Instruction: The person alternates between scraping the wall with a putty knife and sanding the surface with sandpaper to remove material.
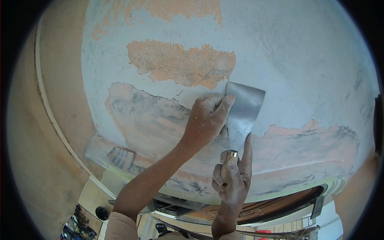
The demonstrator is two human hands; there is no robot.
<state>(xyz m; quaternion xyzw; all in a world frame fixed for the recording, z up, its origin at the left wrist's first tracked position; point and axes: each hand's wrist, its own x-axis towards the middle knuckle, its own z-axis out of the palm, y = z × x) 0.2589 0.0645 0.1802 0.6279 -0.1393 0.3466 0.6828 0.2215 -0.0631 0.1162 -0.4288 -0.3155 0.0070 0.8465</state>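
Note:
A scraper with a wide metal blade and a light handle is held up in front of the wall. My right hand wraps round its handle, with the index finger stretched along the blade's lower right edge. At the blade's left edge my left hand is closed, its thumb lapping onto the metal; the other fingertips are partly hidden. White dust and small flecks cover both hands. Behind them the wall shows a bare orange patch and a larger pinkish-grey patch where the white paint is off.
A piece of sandpaper, printed side showing, lies on the ledge at lower left. Below the ledge is a brown arched door top. Far down are a pole, a dark bucket and assorted items on the floor.

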